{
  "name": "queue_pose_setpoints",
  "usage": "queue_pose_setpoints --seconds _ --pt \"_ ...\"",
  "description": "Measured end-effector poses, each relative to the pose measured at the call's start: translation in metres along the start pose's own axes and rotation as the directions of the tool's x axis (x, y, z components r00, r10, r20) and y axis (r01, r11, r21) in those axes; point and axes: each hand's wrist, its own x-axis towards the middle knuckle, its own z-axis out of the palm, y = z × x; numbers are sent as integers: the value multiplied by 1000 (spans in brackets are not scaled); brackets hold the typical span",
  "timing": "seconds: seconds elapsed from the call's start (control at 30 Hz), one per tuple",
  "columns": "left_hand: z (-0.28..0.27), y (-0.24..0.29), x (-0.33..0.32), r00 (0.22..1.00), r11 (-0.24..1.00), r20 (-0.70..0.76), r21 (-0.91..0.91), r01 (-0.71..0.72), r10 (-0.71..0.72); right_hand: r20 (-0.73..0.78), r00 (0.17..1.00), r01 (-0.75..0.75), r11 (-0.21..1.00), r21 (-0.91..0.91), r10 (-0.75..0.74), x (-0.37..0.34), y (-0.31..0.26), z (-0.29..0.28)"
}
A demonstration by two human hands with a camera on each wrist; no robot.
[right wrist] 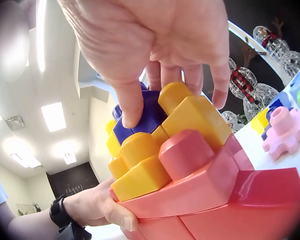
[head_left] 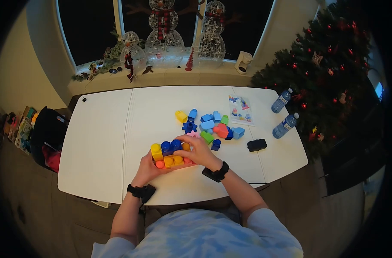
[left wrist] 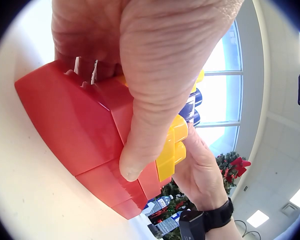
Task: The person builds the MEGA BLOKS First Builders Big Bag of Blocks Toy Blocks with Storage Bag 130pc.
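A built-up stack of toy building blocks stands near the table's front edge, its base made of red blocks (right wrist: 260,220). My left hand (head_left: 147,172) grips the base from the left, thumb along its near side in the left wrist view. On top sit orange-yellow blocks (right wrist: 145,177), a bright yellow block (head_left: 156,152) at the left end and a dark blue block (head_left: 171,147). My right hand (head_left: 203,153) pinches the dark blue block from above, thumb on its near face. Its other fingers reach behind the stack, partly hidden.
Beyond the stack lie several loose blocks, among them a red one (head_left: 221,130), a green one (head_left: 207,137) and a pink gear-shaped piece (right wrist: 287,132). Further right are a picture sheet (head_left: 247,118), a black case (head_left: 257,145) and two water bottles (head_left: 285,125).
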Motion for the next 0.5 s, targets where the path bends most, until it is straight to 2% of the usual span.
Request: queue_pose_setpoints --seconds 0.03,0.1,0.17,0.23,0.27,0.33,0.37,0.43,0.47,0.5 --pt "0 1 0 1000 1000 -5 -16 2 -2 -9 1000 -2 1000 -11 2 0 -3 -3" --pt "1 -1 0 1000 999 -5 -33 -5 4 70 998 11 992 -127 -2 0 -10 -10" --pt "0 -4 0 1000 1000 -1 -2 9 -9 72 996 61 995 -75 -56 5 -4 -18" --pt "1 -8 0 1000 1000 -2 -11 -8 8 7 983 -183 970 157 184 17 0 -40" --pt "0 -11 0 1000 1000 -1 -17 -23 23 14 984 -178 971 158 178 29 3 -51" --pt "1 -17 0 1000 998 10 -55 -6 7 -152 971 -191 981 -23 185 56 17 -69" --pt "2 -20 1 1000 995 29 -95 6 -3 -150 973 -182 983 -22 176 67 28 -72" --pt "2 -25 2 1000 998 27 -69 -8 10 -91 995 -67 927 -369 35 91 56 -71" --pt "1 -25 1 999 999 32 -49 -15 17 -22 998 -68 904 -421 65 103 73 -67" --pt "1 -24 1 1000 999 17 -43 -21 21 -17 999 -52 906 -421 50 112 86 -60"
